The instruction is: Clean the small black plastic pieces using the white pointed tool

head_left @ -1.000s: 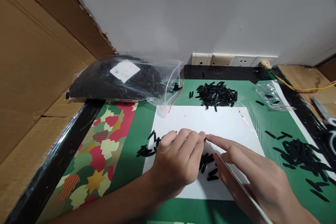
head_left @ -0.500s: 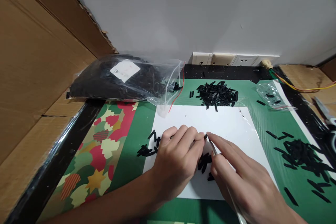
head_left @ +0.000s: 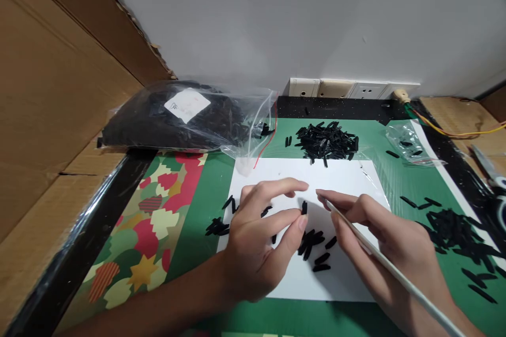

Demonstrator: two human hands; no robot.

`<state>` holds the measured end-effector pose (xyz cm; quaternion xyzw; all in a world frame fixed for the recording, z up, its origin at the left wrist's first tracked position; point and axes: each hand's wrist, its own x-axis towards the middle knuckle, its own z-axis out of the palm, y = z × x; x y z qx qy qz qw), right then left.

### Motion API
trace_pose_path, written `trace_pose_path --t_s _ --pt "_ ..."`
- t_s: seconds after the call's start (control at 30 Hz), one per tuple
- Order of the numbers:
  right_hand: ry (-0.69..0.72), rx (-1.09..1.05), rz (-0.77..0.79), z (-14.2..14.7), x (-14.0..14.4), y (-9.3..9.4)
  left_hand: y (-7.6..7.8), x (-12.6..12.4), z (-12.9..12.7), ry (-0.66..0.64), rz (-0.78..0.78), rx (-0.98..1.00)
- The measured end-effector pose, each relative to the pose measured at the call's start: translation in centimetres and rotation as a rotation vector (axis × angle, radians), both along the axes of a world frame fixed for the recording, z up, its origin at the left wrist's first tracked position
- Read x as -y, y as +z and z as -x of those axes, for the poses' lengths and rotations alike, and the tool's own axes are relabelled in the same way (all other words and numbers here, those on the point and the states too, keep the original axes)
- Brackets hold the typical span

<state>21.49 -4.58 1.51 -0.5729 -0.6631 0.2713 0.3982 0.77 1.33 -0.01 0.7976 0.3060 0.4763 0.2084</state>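
The desk [head_left: 340, 109], largely covered in green, spreads before me. A white sheet [head_left: 340, 176] lies in its middle, and far left of that sits a bulging clear bag [head_left: 158, 124] with dark contents. My left grip [head_left: 261, 242] and my right grip [head_left: 395, 242] face each other above the sheet. One heap [head_left: 326, 139] of short black bits lies along the sheet's far edge, another pile [head_left: 454, 231] to the right. My right grip is closed round a slim white stick [head_left: 389, 266], pen-fashion, tip pointing left. A small cluster [head_left: 310, 242] rests on the sheet between my grips. Smallest is a single black piece [head_left: 304, 207], roughly upright, pinched between my left thumb and a finger, near the stick's tip but apart.
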Motion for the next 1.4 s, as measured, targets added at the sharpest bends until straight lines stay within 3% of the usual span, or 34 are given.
trace_pose_path --t_s 0.1,0.2,0.33,0.53,0.97,1.4 --pt "-0.033 -0.163 0.128 0.3 0.0 0.8 0.0 -0.1 0.1 -0.069 0.005 0.058" --pt "-0.04 -0.276 0.192 0.5 0.0 1.3 0.0 -0.1 0.1 -0.06 0.046 0.049" --pt "-0.035 -0.314 0.134 0.8 0.2 1.7 -0.4 -0.1 0.1 -0.025 0.073 0.026" --pt "0.001 -0.24 -0.054 1.2 0.4 1.2 -1.0 -0.2 -0.3 -0.006 -0.001 0.029" --pt "0.065 -0.185 -0.054 0.7 0.3 0.7 -0.9 -0.2 -0.9 0.096 -0.148 -0.136" --pt "0.258 0.145 -0.156 -0.5 -0.2 1.3 -0.9 -0.2 -0.7 0.115 -0.147 -0.292"
